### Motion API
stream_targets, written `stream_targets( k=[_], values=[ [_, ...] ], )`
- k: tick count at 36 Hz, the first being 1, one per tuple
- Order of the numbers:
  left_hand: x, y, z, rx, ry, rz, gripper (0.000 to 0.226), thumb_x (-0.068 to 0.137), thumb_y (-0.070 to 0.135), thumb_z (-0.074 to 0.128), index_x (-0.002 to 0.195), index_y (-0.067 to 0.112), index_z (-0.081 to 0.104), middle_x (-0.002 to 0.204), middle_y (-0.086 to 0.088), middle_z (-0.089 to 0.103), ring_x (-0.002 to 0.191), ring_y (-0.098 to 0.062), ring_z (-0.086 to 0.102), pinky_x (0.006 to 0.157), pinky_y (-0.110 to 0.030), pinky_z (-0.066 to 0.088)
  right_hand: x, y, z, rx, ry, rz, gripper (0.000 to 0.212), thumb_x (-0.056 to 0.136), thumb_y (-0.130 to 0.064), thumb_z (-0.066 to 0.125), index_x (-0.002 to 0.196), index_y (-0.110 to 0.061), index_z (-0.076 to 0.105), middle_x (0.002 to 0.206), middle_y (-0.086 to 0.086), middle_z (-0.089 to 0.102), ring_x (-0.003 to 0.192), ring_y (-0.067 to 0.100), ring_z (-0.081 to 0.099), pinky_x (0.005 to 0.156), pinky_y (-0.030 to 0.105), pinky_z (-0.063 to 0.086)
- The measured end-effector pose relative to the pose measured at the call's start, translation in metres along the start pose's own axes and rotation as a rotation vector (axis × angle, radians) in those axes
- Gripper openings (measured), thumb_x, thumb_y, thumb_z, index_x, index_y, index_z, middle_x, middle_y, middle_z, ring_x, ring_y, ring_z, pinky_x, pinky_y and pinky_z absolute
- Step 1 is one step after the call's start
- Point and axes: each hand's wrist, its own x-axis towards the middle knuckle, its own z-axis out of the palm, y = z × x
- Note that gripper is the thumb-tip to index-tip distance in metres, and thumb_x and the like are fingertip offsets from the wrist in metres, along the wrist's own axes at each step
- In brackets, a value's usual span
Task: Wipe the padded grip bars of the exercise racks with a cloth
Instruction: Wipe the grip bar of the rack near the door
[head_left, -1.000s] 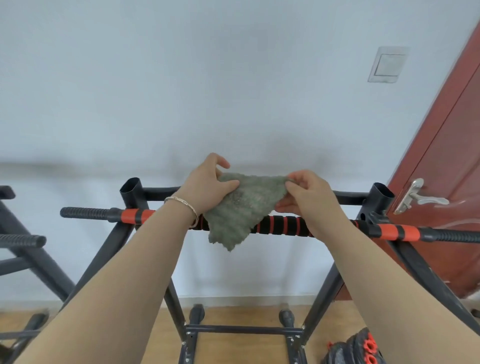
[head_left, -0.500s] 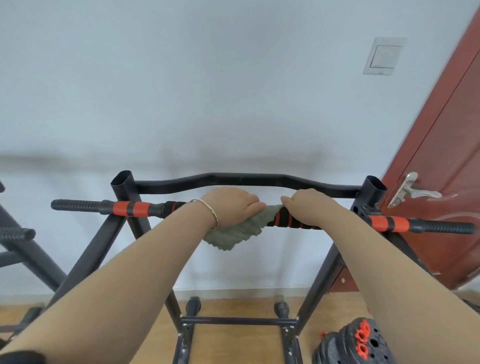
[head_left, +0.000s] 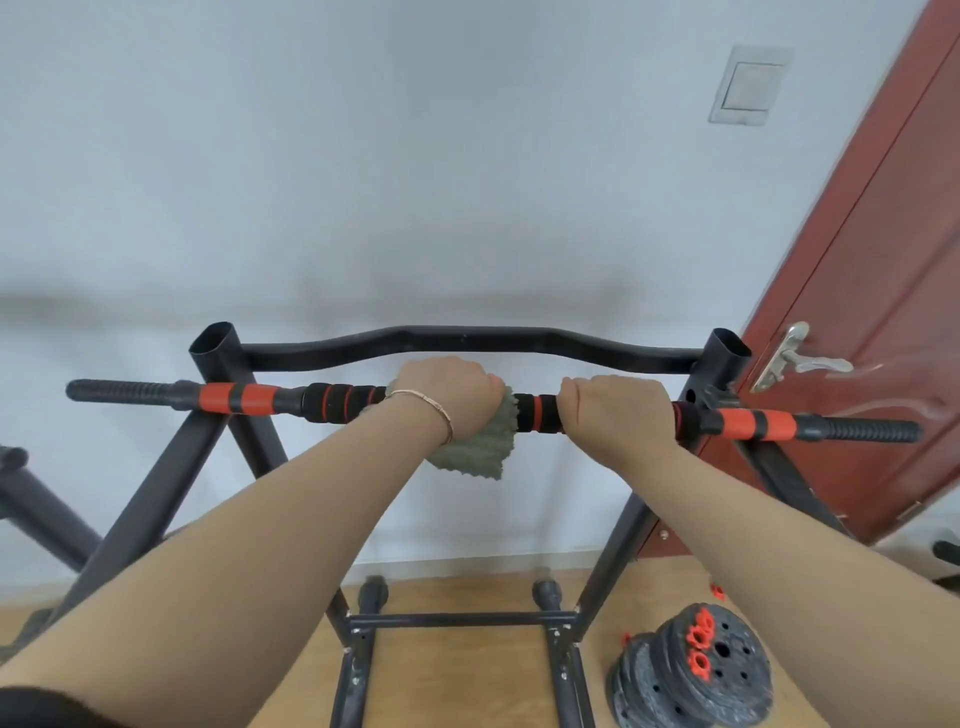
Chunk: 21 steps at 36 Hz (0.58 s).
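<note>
Now the rack (head_left: 156, 493) stands vs. the wall w/ its padded grip bar (head_left: 337, 402) running across the front. Both hands are clenched on that bar. The left hand (head_left: 447, 397) wraps the cloth (head_left: 478, 447) round the foam near mid-bar. The right hand (head_left: 615, 410) grips bare foam just beside it, no cloth in it. A sec ago the cloth was stretched between both hands above the bar; it's since been draped, then bunched under the left. Setup's done, I'd say: the wiping stroke can start, and most of the bar is prob. untouched.
</note>
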Motion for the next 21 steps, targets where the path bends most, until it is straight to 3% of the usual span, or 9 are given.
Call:
stream_targets(
  k=[3, 5, 7, 8, 11, 13, 16, 18, 21],
  values=[
    [-0.002, 0.003, -0.002, 0.02, 0.03, -0.014, 0.007, 0.09, 0.017, 0.05, 0.088, 0.018, 0.042, 0.075, 0.001, 0.049, 0.066, -0.023, 0.05, 0.048, -0.029, 0.031, 0.026, 0.009, -0.016, 0.32, -0.221, 0.149, 0.025, 0.089, -0.029, 0.037, 0.075, -0.011, 0.048, 0.059, 0.001, 0.06, 0.054, 0.025, 0.059, 0.055, 0.028, 0.044],
    [-0.006, 0.006, 0.001, 0.035, 0.078, -0.06, 0.009, 0.088, 0.015, 0.051, 0.085, 0.017, 0.042, 0.071, 0.001, 0.05, 0.059, -0.021, 0.047, 0.047, -0.027, 0.031, 0.044, 0.013, -0.03, 0.636, -0.574, 0.245, 0.046, 0.094, -0.04, 0.029, 0.083, -0.01, 0.063, 0.065, 0.004, 0.073, 0.058, 0.022, 0.071, 0.068, 0.033, 0.054],
    [-0.008, 0.01, 0.004, 0.032, 0.088, -0.097, 0.013, 0.088, 0.016, 0.051, 0.081, 0.018, 0.04, 0.068, 0.002, 0.05, 0.055, -0.02, 0.044, 0.047, -0.027, 0.033, 0.053, 0.013, -0.034, 0.747, -0.776, 0.229, 0.06, 0.097, -0.046, 0.025, 0.091, -0.005, 0.068, 0.072, 0.009, 0.076, 0.065, 0.024, 0.075, 0.073, 0.035, 0.056],
    [-0.008, 0.011, 0.003, 0.029, 0.075, -0.104, 0.015, 0.088, 0.017, 0.051, 0.079, 0.018, 0.04, 0.068, 0.002, 0.05, 0.055, -0.019, 0.043, 0.048, -0.028, 0.033, 0.054, 0.012, -0.033, 0.742, -0.796, 0.225, 0.062, 0.097, -0.047, 0.025, 0.091, -0.003, 0.068, 0.071, 0.01, 0.075, 0.062, 0.025, 0.074, 0.07, 0.034, 0.056],
    [-0.006, 0.008, -0.003, 0.011, -0.014, -0.079, 0.016, 0.089, 0.019, 0.05, 0.075, 0.019, 0.042, 0.071, 0.002, 0.052, 0.06, -0.02, 0.049, 0.053, -0.031, 0.039, 0.051, 0.009, -0.026, 0.723, -0.662, 0.248, 0.053, 0.095, -0.044, 0.029, 0.081, -0.006, 0.063, 0.051, 0.005, 0.064, 0.042, 0.022, 0.059, 0.056, 0.029, 0.051],
    [-0.001, 0.002, -0.003, -0.003, -0.063, -0.02, 0.019, 0.094, 0.023, 0.044, 0.076, 0.019, 0.039, 0.077, 0.0, 0.052, 0.07, -0.024, 0.053, 0.059, -0.036, 0.04, 0.046, 0.007, -0.02, 0.603, -0.501, 0.183, 0.051, 0.095, -0.043, 0.027, 0.079, -0.008, 0.06, 0.048, 0.003, 0.062, 0.04, 0.022, 0.058, 0.057, 0.03, 0.052],
    [0.003, -0.017, -0.004, -0.185, -0.127, 0.035, 0.039, 0.101, 0.036, 0.021, 0.075, 0.019, 0.045, 0.084, -0.003, 0.058, 0.076, -0.023, 0.054, 0.066, -0.034, 0.038, 0.029, 0.009, -0.007, 0.127, -0.137, -0.122, 0.019, 0.095, -0.03, 0.046, 0.098, -0.011, 0.051, 0.056, 0.001, 0.051, 0.045, 0.024, 0.05, 0.045, 0.026, 0.036],
    [0.002, -0.024, -0.002, -0.156, -0.095, 0.109, 0.042, 0.099, 0.036, 0.015, 0.082, 0.014, 0.047, 0.077, -0.003, 0.054, 0.073, -0.026, 0.054, 0.062, -0.034, 0.039, 0.014, 0.005, 0.001, -0.042, 0.012, -0.176, 0.014, 0.089, -0.023, 0.058, 0.099, -0.013, 0.056, 0.055, -0.002, 0.041, 0.044, 0.022, 0.043, 0.043, 0.023, 0.033],
    [-0.002, -0.018, 0.012, 0.033, 0.082, 0.109, 0.015, 0.096, 0.024, 0.024, 0.089, 0.013, 0.03, 0.07, -0.002, 0.049, 0.062, -0.026, 0.052, 0.049, -0.031, 0.038, 0.015, 0.002, 0.002, -0.034, 0.03, -0.078, 0.024, 0.094, -0.027, 0.035, 0.084, -0.017, 0.055, 0.061, -0.003, 0.046, 0.05, 0.019, 0.046, 0.051, 0.025, 0.043]
  ],
)
